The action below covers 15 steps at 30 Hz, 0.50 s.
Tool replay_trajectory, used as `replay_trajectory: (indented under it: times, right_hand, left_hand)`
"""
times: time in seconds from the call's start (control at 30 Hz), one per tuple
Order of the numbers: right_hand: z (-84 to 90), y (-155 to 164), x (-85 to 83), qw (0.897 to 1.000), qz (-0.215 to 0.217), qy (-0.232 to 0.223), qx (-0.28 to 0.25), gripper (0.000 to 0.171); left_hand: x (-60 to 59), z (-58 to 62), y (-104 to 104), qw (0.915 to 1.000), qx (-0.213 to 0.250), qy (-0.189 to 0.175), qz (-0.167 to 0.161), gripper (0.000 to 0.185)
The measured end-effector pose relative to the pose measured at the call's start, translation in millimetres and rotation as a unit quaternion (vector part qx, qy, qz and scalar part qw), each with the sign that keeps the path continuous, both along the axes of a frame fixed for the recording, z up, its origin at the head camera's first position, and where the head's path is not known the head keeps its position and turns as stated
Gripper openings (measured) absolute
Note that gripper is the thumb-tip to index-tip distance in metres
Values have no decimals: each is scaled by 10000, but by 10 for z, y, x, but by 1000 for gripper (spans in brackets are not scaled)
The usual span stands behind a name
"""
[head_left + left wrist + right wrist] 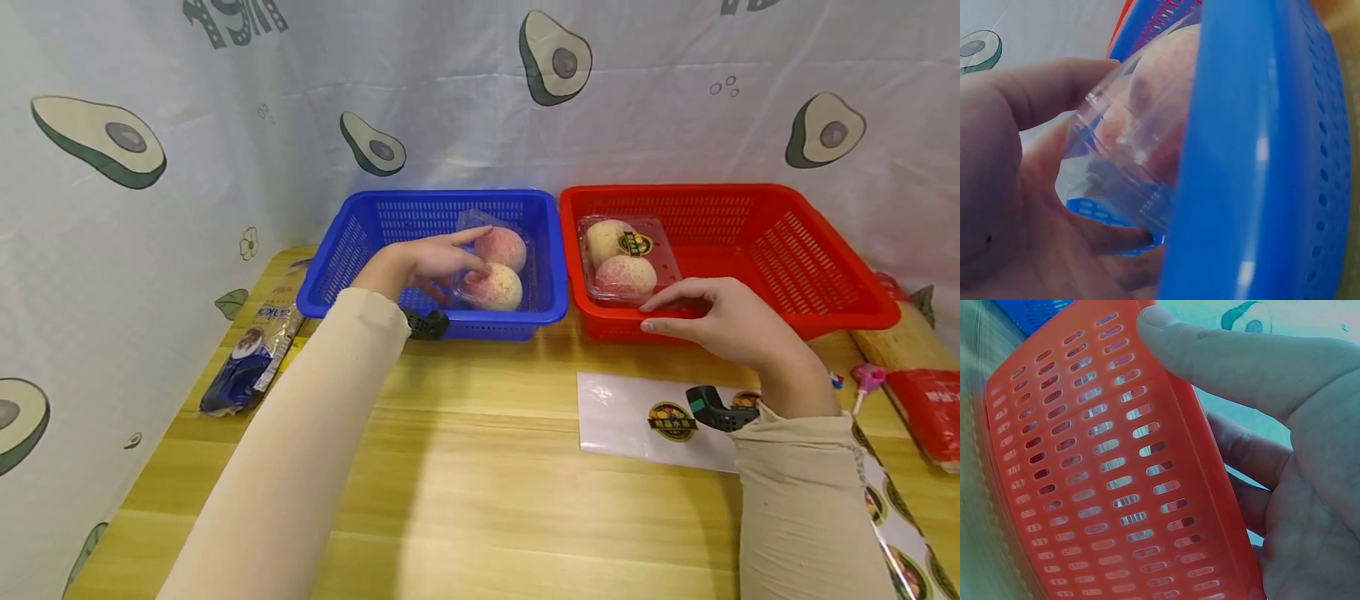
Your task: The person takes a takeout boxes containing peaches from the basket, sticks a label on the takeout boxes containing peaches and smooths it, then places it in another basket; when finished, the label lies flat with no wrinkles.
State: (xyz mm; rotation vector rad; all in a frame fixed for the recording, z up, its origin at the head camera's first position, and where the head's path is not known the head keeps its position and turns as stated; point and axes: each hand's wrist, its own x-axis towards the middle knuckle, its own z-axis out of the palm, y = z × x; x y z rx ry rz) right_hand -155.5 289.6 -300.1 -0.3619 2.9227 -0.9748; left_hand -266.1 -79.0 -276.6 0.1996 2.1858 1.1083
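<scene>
- while the left hand (420, 265) reached into the blue basket (352, 242), its grip was curled round a clear plastic pack of two peaches (491, 268), thumb on top and fingers beneath, as the left wrist view showed.
- that pack sat inside the blue basket, toward its right side, tilted a little against the hand.
- the right hand (731, 321) lay over the near rim of the red basket (817, 250), its grip loosely bent on the rim, holding nothing else.
- a second peach pack (626, 258) lay in the red basket's left end, just beyond those fingers.
- judged from this, a good hold needed gentle pressure: the thin shell could buckle and bruise the fruit.
- keeping the pack level and clear of the basket wall seemed wise.
- both baskets stood side by side on the wooden tabletop (480, 467).
</scene>
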Motion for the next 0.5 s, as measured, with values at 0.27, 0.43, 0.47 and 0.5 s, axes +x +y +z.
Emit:
replay_trajectory:
  times: [0.27, 0.43, 0.47, 0.5]
  right_hand:
    - [11, 22, 0, 9999, 134, 22, -30, 32]
    - [14, 23, 1, 9999, 91, -22, -37, 30]
    - [13, 26, 0, 10000, 82, -32, -23, 31]
    - [12, 29, -1, 10000, 71, -42, -12, 31]
  left_hand:
    - [16, 73, 66, 9953, 476, 34, 843, 61]
    - [28, 172, 70, 9867, 1074, 311, 1179, 59]
    - [37, 203, 62, 9852, 1214, 395, 1142, 59]
    - [50, 239, 51, 9837, 1358, 479, 1076, 59]
